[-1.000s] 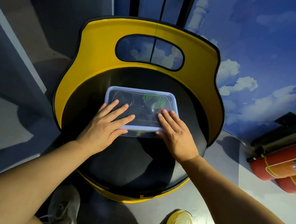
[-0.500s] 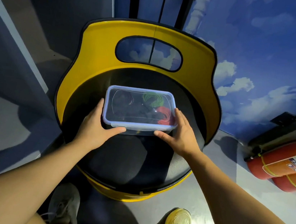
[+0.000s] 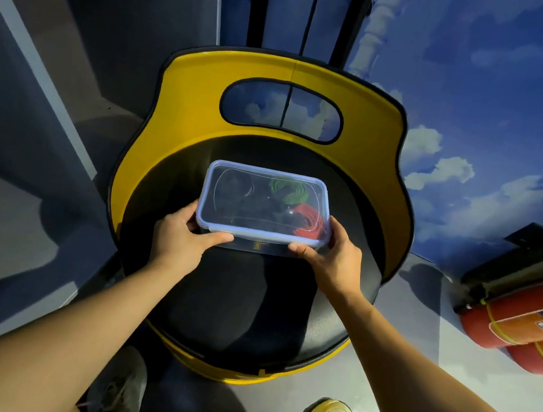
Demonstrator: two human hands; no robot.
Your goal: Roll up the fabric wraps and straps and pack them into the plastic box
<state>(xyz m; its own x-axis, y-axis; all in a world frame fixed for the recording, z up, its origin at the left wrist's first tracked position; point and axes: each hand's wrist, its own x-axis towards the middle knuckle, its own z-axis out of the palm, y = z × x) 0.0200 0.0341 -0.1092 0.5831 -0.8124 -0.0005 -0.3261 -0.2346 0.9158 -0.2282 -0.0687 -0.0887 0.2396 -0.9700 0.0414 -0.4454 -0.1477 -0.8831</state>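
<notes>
Gripping the lidded plastic box (image 3: 265,205), left hand (image 3: 177,240) and right hand (image 3: 337,261) seemingly lift it.

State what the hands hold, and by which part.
Both hold the lidded plastic box at its near corners: the left hand at the near-left corner, the right hand at the near-right.

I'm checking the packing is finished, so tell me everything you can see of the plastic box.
The plastic box is a clear rectangular container with rounded corners and a pale blue-rimmed lid in place on top. Through the lid show a green roll, a red roll and dark rolled fabric. It sits level over the chair's black seat. The left hand and right hand grip its near corners, thumbs along the front edge.
</notes>
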